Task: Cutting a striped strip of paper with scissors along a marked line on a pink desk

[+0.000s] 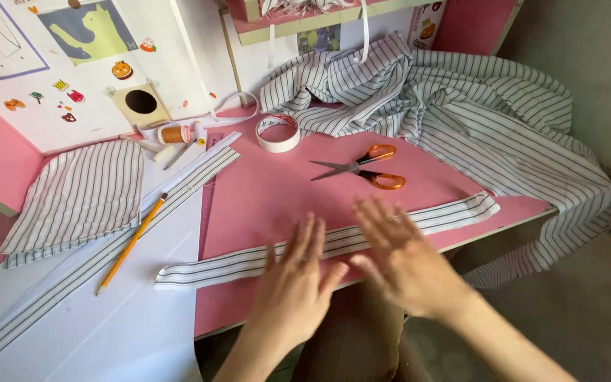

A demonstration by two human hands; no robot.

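Note:
A long striped fabric strip (454, 212) lies across the front of the pink table (277, 191). My left hand (295, 283) lies flat on the strip's middle, fingers spread. Just to its right, my right hand (401, 258) also presses flat on the strip, fingers apart. Both hands are motion-blurred and hold nothing. Orange-handled scissors (365, 168) lie shut behind the hands, with a roll of white tape (278, 132) further back.
A heap of striped cloth (475, 106) covers the back right and hangs off the edge. At left, white paper (136, 318) carries a second striped strip (107, 247), a yellow pencil (132, 242) and a curved striped piece (79, 194). An orange thread spool (175, 134) stands near the wall.

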